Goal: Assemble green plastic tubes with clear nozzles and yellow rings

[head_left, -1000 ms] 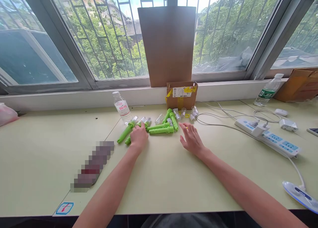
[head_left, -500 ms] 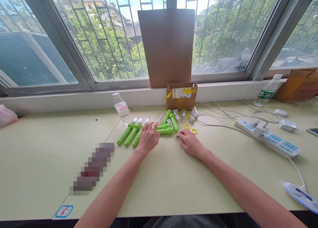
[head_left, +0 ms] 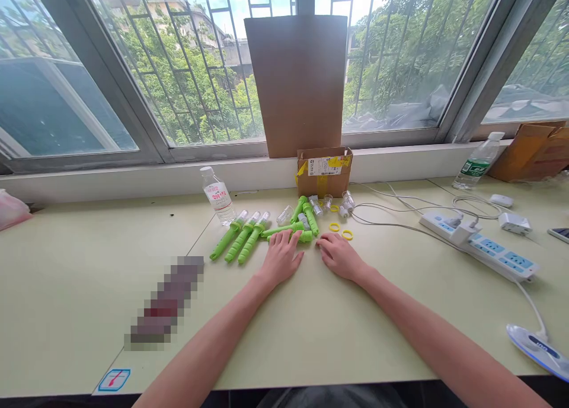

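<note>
My left hand (head_left: 282,257) lies on the table with its fingers stretched forward and thumb apart. Its fingertips touch or nearly touch a green plastic tube (head_left: 306,236) lying on its side. Another green tube (head_left: 282,229) lies just beyond. My right hand (head_left: 340,255) rests on the tabletop, loosely bent with nothing visible in it, close to two yellow rings (head_left: 341,230). To the left, three green tubes with clear caps (head_left: 240,242) lie side by side. More green tubes (head_left: 310,217) and several loose clear caps (head_left: 328,203) are behind my hands.
A water bottle (head_left: 217,195) stands behind the capped tubes. At the back is a small cardboard box (head_left: 324,185) before a brown board (head_left: 299,88). On the right are a power strip (head_left: 484,248), cables, a second bottle (head_left: 478,163) and a white oval device (head_left: 539,350).
My left hand has moved right and slightly nearer, away from the three capped tubes, which now show fully. My right hand has stayed in place.
</note>
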The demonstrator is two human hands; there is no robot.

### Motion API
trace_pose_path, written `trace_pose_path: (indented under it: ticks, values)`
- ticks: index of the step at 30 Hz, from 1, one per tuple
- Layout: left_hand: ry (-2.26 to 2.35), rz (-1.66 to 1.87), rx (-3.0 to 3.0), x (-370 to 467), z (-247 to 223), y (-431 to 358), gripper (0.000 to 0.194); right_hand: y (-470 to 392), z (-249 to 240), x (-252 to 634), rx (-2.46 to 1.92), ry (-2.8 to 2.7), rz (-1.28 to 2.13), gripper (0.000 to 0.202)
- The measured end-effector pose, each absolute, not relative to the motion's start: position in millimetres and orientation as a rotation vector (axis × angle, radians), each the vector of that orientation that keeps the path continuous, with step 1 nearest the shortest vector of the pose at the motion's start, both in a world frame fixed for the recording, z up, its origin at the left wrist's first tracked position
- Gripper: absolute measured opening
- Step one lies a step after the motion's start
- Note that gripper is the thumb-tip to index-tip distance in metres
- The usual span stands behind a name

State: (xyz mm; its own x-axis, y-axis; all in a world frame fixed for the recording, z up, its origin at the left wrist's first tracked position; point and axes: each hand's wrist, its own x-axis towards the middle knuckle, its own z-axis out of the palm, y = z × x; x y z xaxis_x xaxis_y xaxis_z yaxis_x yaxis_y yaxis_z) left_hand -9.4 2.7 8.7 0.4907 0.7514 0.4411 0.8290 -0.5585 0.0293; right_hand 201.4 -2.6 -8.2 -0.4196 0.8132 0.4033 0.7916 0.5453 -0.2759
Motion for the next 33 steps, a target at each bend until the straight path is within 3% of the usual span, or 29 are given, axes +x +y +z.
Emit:
trace_pose_path:
  ticks: [18,28,33]
  values:
    - [-1.374,-0.533,-2.598,-8.9,7.2,3.4,0.034,-2.5,-8.9,200.1,-1.319,-2.281,0.002,0.022]
    - [-1.386,-0.483,-2.603,-8.2,9.9,2.0,0.033,-0.5,-7.0,201.5,-1.669,-1.907,-0.335,0.018]
    - [-1.382,-0.470,-2.597,-8.5,9.8,2.2,0.033,3.7,-11.1,207.3,-1.862,-1.900,-0.257,0.017]
